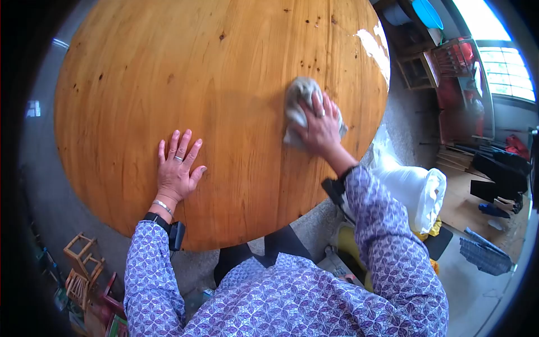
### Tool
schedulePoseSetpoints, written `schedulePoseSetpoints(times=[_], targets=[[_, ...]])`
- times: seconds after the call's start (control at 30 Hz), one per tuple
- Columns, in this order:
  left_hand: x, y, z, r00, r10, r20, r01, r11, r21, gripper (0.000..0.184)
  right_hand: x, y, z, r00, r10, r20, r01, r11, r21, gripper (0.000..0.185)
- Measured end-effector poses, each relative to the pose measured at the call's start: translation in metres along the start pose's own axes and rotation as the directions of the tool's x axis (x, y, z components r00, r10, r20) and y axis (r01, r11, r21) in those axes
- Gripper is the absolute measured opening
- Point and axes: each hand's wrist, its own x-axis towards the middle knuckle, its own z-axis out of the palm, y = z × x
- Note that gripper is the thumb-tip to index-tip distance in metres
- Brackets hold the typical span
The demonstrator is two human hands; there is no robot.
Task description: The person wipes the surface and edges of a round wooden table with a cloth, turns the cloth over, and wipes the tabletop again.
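Note:
A round wooden table (pixel 241 174) with dark knots fills the middle of the head view. My left hand (pixel 178 168) lies flat on its near left part, fingers spread, with nothing in it. On the right side of the tabletop my right hand (pixel 323 124) presses down on a crumpled greyish cloth (pixel 303 92). The fingers rest over the cloth, which sticks out beyond and to the left of the hand. How tightly the fingers hold it is partly blurred.
A white plastic-wrapped roll (pixel 412 191) stands right of the table. Small wooden stools (pixel 84 258) are at lower left. A wooden cabinet (pixel 418 72) and a turquoise basin (pixel 428 14) are at upper right. Bright glare (pixel 373 48) covers the table's far right edge.

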Motion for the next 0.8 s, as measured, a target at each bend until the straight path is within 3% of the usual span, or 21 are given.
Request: schedulePoseSetpoints(times=[0.1,0.2,0.3,0.33,0.47,0.5,0.57,0.67,0.8], targets=[[0.001,0.001,-0.002,1.000,-0.004,-0.006,0.004,1.000,0.004,0.067,0.032,0.015,-0.006,0.998,-0.025,0.056,0.027,0.999,-0.036,0.067],[0.003,0.000,-0.004,1.000,-0.019,0.007,0.019,1.000,-0.010,0.067,0.046,0.008,-0.026,0.970,0.174,0.169,-0.217,0.933,0.288,0.066],[-0.003,0.001,-0.001,1.000,-0.022,0.004,0.022,1.000,-0.018,0.066,0.088,-0.006,-0.032,0.840,0.542,0.020,-0.493,0.747,0.446,0.059],[-0.001,0.001,0.000,1.000,-0.015,-0.019,0.015,1.000,-0.012,0.066,0.091,-0.009,-0.015,0.886,0.464,-0.023,-0.444,0.860,0.252,0.050],[-0.003,0.000,0.000,0.999,-0.030,-0.029,0.029,0.999,-0.018,0.064,0.039,-0.045,-0.004,0.998,0.060,-0.030,-0.054,0.984,0.172,0.039],[-0.002,-0.001,0.001,0.999,-0.028,-0.037,0.027,0.999,-0.028,0.064,0.014,-0.053,-0.007,0.996,-0.086,-0.030,0.090,0.986,0.142,0.036],[-0.001,-0.001,0.001,0.999,-0.028,-0.039,0.026,0.999,-0.044,0.064,-0.026,-0.068,-0.023,0.969,-0.244,0.026,0.232,0.947,0.221,0.033],[0.000,0.000,-0.001,0.999,-0.038,-0.037,0.036,0.998,-0.053,0.064,-0.016,-0.060,-0.014,0.953,-0.293,0.080,0.274,0.943,0.191,0.031],[0.000,0.002,-0.001,0.999,-0.034,-0.028,0.033,0.998,-0.045,0.064,0.051,-0.025,0.011,0.992,-0.093,-0.086,0.097,0.994,0.051,0.031]])
